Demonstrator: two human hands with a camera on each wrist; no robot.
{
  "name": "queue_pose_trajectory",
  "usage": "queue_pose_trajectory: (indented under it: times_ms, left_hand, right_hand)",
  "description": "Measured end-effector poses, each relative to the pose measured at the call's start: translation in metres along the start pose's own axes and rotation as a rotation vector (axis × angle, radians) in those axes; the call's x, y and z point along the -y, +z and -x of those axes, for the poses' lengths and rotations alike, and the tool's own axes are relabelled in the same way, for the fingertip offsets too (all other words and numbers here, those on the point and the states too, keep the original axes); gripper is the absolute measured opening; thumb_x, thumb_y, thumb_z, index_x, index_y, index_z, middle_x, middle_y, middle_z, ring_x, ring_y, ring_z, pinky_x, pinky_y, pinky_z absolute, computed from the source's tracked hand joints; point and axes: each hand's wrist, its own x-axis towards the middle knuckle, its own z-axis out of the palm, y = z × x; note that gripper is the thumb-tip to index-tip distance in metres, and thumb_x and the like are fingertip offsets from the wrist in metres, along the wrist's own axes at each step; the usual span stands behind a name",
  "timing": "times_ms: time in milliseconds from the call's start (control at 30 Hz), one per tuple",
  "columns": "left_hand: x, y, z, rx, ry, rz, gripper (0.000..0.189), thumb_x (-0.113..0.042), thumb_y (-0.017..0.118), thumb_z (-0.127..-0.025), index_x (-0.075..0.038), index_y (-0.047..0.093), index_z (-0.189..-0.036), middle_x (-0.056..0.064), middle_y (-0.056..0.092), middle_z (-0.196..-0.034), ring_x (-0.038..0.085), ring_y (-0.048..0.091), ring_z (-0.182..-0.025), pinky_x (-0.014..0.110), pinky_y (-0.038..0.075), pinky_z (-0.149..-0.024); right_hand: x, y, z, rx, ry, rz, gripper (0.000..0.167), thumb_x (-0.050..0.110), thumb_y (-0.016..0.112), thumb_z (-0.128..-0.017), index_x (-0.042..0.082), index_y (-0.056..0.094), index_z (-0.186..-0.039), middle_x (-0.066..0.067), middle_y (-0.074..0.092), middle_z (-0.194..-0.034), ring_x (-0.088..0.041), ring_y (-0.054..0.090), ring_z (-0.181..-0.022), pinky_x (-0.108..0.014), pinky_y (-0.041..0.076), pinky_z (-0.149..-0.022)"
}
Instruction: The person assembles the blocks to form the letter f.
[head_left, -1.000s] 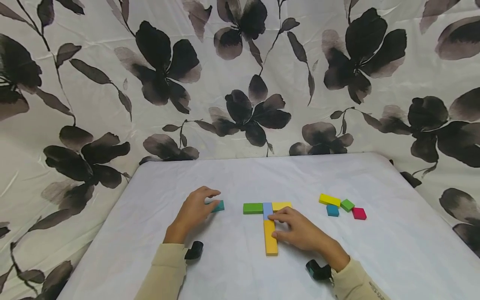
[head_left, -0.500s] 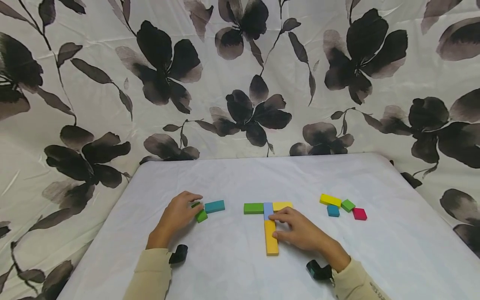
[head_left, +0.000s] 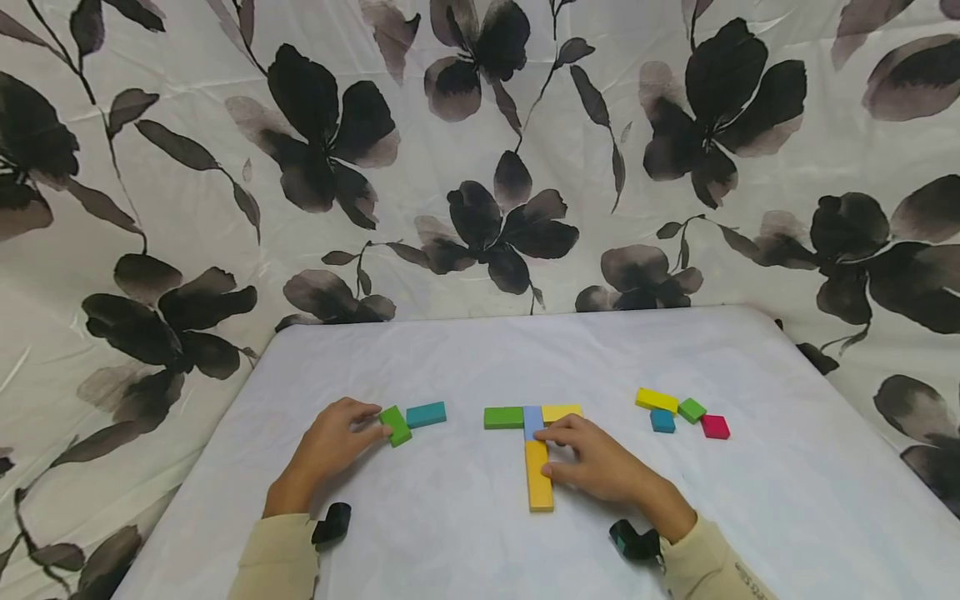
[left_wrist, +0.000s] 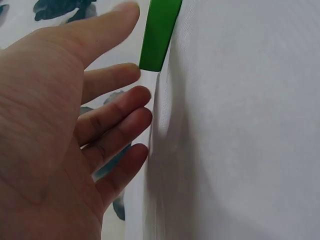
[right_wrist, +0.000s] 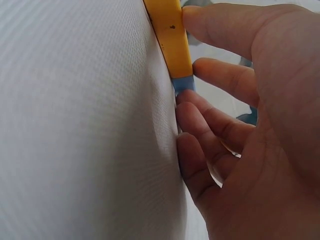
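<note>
My left hand (head_left: 333, 446) is at the left of the table, fingers spread and loosely bent. Its thumb and index tips are close to the left end of a green block (head_left: 395, 426), which also shows as a green block (left_wrist: 160, 37) in the left wrist view. A teal block (head_left: 426, 414) lies right beside that one. My right hand (head_left: 600, 458) rests its fingertips on a T of flat blocks: its thumb on the long orange-yellow block (head_left: 537, 483), its other fingers near the light blue block (head_left: 532, 418). A green block (head_left: 503, 418) and a yellow block (head_left: 561, 412) form the arms.
Farther right lies a loose group: a yellow block (head_left: 657, 400), a blue block (head_left: 663, 421), a small green block (head_left: 692, 409) and a red block (head_left: 716, 427). A white cloth covers the table (head_left: 465, 533). Behind it hangs a floral curtain (head_left: 420, 150).
My left hand has drawn back leftward from the teal block, then off the green block, uncovering both. The right hand and the T of blocks have stayed in place.
</note>
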Motion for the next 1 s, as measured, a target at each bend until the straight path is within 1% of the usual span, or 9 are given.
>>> queue_pose_trajectory:
  times_ms: [133,267,500,567,667,767,867,1000]
  left_hand:
    - [0.001,0.001,0.000,0.021,-0.015,-0.011,0.063,-0.051,0.076,-0.086,-0.006,0.068,-0.128,0.013,0.061,-0.124,0.037,0.052,-0.121,0.059,0.043,-0.100]
    - [0.000,0.004,0.000,0.031,-0.031,-0.025,0.068,-0.054,0.076,-0.084,-0.004,0.067,-0.130,0.014,0.059,-0.125,0.038,0.050,-0.123,0.060,0.041,-0.102]
    - [-0.004,0.005,0.003,0.012,-0.024,-0.038,0.065,-0.049,0.079,-0.083,-0.005,0.067,-0.129,0.014,0.059,-0.122,0.037,0.051,-0.120,0.059,0.043,-0.099]
    - [-0.005,0.005,0.002,0.009,-0.020,-0.028,0.064,-0.048,0.079,-0.083,-0.005,0.067,-0.129,0.015,0.060,-0.122,0.036,0.052,-0.117,0.058,0.043,-0.099]
    - [-0.005,0.006,0.001,0.012,-0.029,0.013,0.063,-0.044,0.081,-0.083,-0.003,0.064,-0.128,0.014,0.061,-0.122,0.033,0.053,-0.115,0.055,0.044,-0.099]
    - [-0.006,0.008,-0.001,0.025,-0.050,0.086,0.062,-0.037,0.083,-0.083,-0.001,0.059,-0.127,0.013,0.061,-0.121,0.031,0.055,-0.114,0.052,0.045,-0.099]
    - [-0.009,0.009,-0.003,0.044,-0.074,0.155,0.061,-0.030,0.083,-0.084,-0.001,0.053,-0.128,0.013,0.061,-0.117,0.029,0.057,-0.110,0.049,0.047,-0.096]
    - [-0.013,0.010,-0.003,0.059,-0.098,0.214,0.060,-0.022,0.082,-0.085,-0.003,0.046,-0.130,0.011,0.059,-0.113,0.025,0.058,-0.103,0.044,0.050,-0.091]
  right_hand:
    - [-0.001,-0.001,-0.001,-0.010,0.002,0.007,0.050,0.038,0.072,-0.094,0.020,0.062,-0.139,0.003,0.053,-0.129,-0.020,0.049,-0.123,-0.049,0.041,-0.106]
    - [-0.002,0.000,-0.001,-0.004,0.002,-0.005,0.051,0.039,0.072,-0.093,0.020,0.061,-0.139,0.002,0.053,-0.129,-0.021,0.049,-0.123,-0.051,0.041,-0.106]
    - [-0.001,0.000,0.001,-0.002,0.000,-0.008,0.050,0.039,0.071,-0.094,0.019,0.061,-0.139,0.003,0.053,-0.129,-0.020,0.048,-0.122,-0.050,0.040,-0.106]
    - [-0.001,0.000,0.001,-0.002,-0.002,-0.013,0.050,0.038,0.071,-0.094,0.019,0.061,-0.139,0.003,0.052,-0.129,-0.020,0.048,-0.123,-0.050,0.040,-0.106]
    - [-0.001,0.000,0.001,-0.001,-0.003,-0.019,0.050,0.039,0.071,-0.094,0.019,0.061,-0.139,0.003,0.053,-0.130,-0.021,0.048,-0.123,-0.051,0.040,-0.107]
    - [-0.001,0.000,0.001,0.001,-0.004,-0.019,0.050,0.039,0.071,-0.094,0.019,0.061,-0.139,0.003,0.053,-0.130,-0.021,0.048,-0.123,-0.051,0.040,-0.107]
    - [-0.001,0.000,0.002,-0.004,0.000,-0.008,0.050,0.039,0.071,-0.094,0.020,0.062,-0.139,0.004,0.053,-0.129,-0.020,0.049,-0.123,-0.050,0.041,-0.106]
    - [-0.002,0.001,0.001,-0.006,-0.004,-0.019,0.050,0.040,0.071,-0.094,0.020,0.061,-0.139,0.003,0.053,-0.129,-0.020,0.049,-0.123,-0.050,0.041,-0.106]
